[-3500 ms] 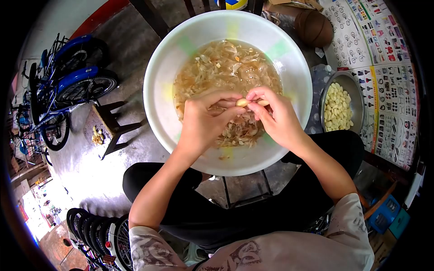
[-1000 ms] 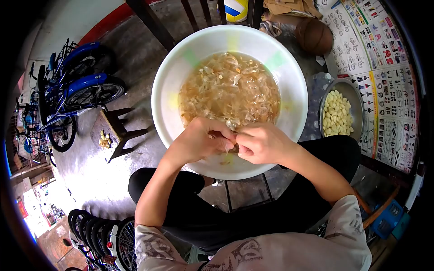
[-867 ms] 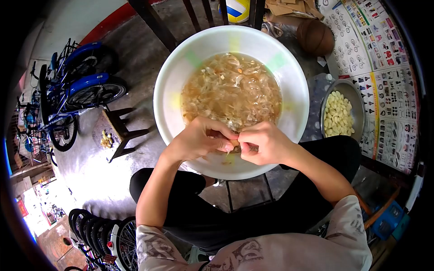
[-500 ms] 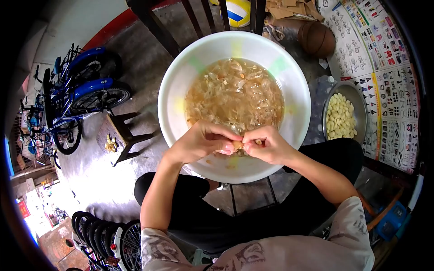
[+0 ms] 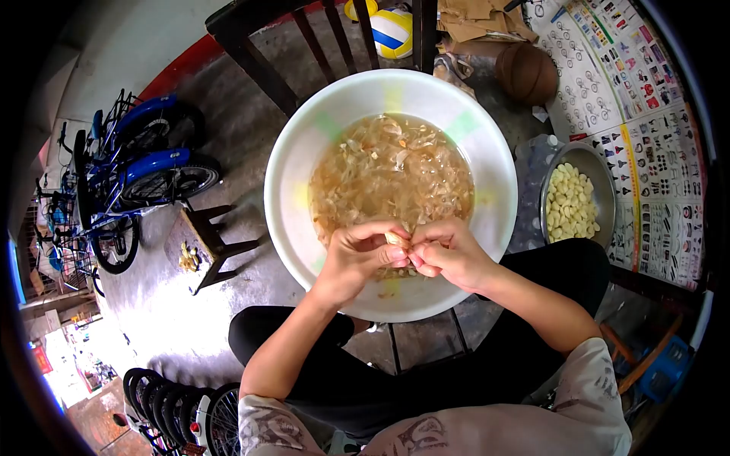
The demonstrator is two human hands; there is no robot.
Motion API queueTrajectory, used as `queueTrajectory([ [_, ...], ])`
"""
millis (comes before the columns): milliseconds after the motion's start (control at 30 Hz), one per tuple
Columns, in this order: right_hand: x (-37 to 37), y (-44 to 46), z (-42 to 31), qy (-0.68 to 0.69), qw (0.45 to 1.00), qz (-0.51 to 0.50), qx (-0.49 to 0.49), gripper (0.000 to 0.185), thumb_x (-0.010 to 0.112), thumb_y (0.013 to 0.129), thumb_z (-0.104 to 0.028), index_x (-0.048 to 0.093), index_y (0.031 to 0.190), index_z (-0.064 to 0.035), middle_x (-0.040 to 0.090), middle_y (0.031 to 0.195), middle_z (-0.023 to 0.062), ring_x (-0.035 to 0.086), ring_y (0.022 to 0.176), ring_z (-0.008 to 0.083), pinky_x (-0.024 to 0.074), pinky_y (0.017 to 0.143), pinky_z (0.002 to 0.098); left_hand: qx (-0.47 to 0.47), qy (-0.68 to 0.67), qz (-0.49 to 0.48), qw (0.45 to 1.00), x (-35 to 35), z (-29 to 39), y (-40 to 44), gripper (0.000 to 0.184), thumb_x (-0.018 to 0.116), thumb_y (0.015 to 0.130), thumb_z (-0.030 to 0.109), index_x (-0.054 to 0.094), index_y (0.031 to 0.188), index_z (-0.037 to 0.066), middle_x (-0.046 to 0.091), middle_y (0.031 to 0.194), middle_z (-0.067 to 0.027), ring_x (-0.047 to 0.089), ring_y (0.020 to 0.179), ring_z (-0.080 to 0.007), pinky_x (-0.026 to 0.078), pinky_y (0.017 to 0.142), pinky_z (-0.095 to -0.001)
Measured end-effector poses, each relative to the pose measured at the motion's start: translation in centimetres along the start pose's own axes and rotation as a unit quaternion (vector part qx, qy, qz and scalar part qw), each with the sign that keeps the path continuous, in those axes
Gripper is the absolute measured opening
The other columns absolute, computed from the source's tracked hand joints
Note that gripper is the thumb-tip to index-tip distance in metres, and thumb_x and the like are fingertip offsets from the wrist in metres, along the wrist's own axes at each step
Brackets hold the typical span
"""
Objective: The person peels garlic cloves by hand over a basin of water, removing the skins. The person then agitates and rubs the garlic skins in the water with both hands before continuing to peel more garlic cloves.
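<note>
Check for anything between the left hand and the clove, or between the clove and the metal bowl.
Nothing visible before the clove; the left hand holds it. Toward the metal bowl: the right hand, then the white basin's rim. The right knee borders that route.

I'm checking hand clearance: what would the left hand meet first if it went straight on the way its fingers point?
Most likely the fingertips of the right hand, directly opposite the left hand and its pale clove. They look very close, perhaps touching; depth is unclear.
</note>
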State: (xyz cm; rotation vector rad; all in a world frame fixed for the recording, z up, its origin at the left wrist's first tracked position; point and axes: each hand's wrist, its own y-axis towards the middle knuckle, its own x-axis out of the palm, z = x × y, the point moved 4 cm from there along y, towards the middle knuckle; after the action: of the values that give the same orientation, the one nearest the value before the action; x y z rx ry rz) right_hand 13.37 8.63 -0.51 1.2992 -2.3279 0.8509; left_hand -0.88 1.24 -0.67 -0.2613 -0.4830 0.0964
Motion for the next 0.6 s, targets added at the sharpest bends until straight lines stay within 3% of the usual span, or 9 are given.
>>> queueTrajectory([
  [33,-0.1,0.0,-0.1,0.000,1.000,0.001,-0.002,0.016,0.052,0.090,-0.004,0.059,0.077,0.0031,0.048,0.064,-0.0003,0.034,0.051,0.0048,0.0239,0.049,0.0241,-0.064,-0.127,0.020,0.990,0.3,-0.8,-0.3,0.021,0.070,0.087,0.002,0.068,0.108,0.002,0.066,0.103,-0.0050,0.066,0.094,-0.0133,0.058,0.083,-0.0266],
  [67,-0.1,0.1,0.0,0.036,0.999,-0.007,0.003,0.016,0.052,0.090,-0.003,0.059,0.077,0.0030,0.047,0.063,-0.0009,0.034,0.051,0.0047,0.0237,0.048,0.0243,-0.066,-0.170,0.014,0.983,0.7,-1.2,-0.4,0.022,0.067,0.092,0.008,0.067,0.113,0.003,0.067,0.103,-0.0057,0.067,0.096,-0.0147,0.058,0.088,-0.0272],
  [167,-0.3,0.2,0.4,0.083,0.996,-0.015,0.005,0.015,0.052,0.091,-0.003,0.058,0.078,0.0028,0.046,0.062,-0.0017,0.033,0.051,0.0045,0.0231,0.048,0.0244,-0.100,-0.225,0.059,0.967,1.2,-2.0,-0.7,0.023,0.062,0.096,0.016,0.061,0.115,0.002,0.065,0.103,-0.0064,0.068,0.095,-0.0172,0.059,0.087,-0.0266],
  [267,-0.7,0.1,0.6,0.069,0.997,-0.024,-0.003,0.015,0.053,0.092,-0.003,0.058,0.079,0.0027,0.046,0.063,-0.0018,0.032,0.051,0.0043,0.0221,0.048,0.0244,-0.101,-0.241,0.046,0.964,1.5,-2.1,-0.8,0.024,0.057,0.099,0.019,0.059,0.118,0.003,0.066,0.105,-0.0064,0.067,0.096,-0.0164,0.059,0.088,-0.0267],
  [333,-0.9,0.1,0.7,0.044,0.998,-0.033,-0.008,0.015,0.053,0.092,-0.003,0.058,0.080,0.0027,0.045,0.064,-0.0018,0.032,0.051,0.0042,0.0217,0.048,0.0244,-0.101,-0.240,0.051,0.964,1.5,-2.1,-0.9,0.024,0.056,0.099,0.019,0.058,0.118,0.003,0.066,0.105,-0.0071,0.067,0.097,-0.0169,0.059,0.088,-0.0271],
  [500,-1.3,0.3,1.2,0.163,0.986,-0.036,0.015,0.016,0.052,0.093,-0.005,0.058,0.080,0.0015,0.048,0.069,-0.0008,0.030,0.050,0.0045,0.0213,0.047,0.0242,-0.083,-0.182,0.080,0.977,1.9,-1.5,-0.9,0.025,0.055,0.100,0.018,0.057,0.120,0.003,0.066,0.105,-0.0085,0.066,0.099,-0.0177,0.059,0.088,-0.0283],
  [567,-1.5,0.3,1.1,0.177,0.984,-0.028,0.022,0.016,0.052,0.093,-0.005,0.058,0.080,0.0016,0.049,0.071,0.0001,0.030,0.051,0.0046,0.0216,0.047,0.0241,0.003,-0.071,0.104,0.992,2.3,0.3,-0.7,0.023,0.064,0.094,0.012,0.061,0.114,0.002,0.066,0.105,-0.0084,0.066,0.098,-0.0180,0.059,0.087,-0.0293],
  [600,-1.6,0.3,1.0,0.191,0.981,-0.020,0.027,0.016,0.052,0.093,-0.005,0.058,0.079,0.0018,0.050,0.072,0.0010,0.030,0.051,0.0046,0.0218,0.047,0.0240,0.002,-0.071,0.105,0.992,2.0,0.5,-0.5,0.023,0.064,0.094,0.012,0.061,0.114,0.002,0.066,0.105,-0.0084,0.066,0.098,-0.0180,0.059,0.087,-0.0293],
])
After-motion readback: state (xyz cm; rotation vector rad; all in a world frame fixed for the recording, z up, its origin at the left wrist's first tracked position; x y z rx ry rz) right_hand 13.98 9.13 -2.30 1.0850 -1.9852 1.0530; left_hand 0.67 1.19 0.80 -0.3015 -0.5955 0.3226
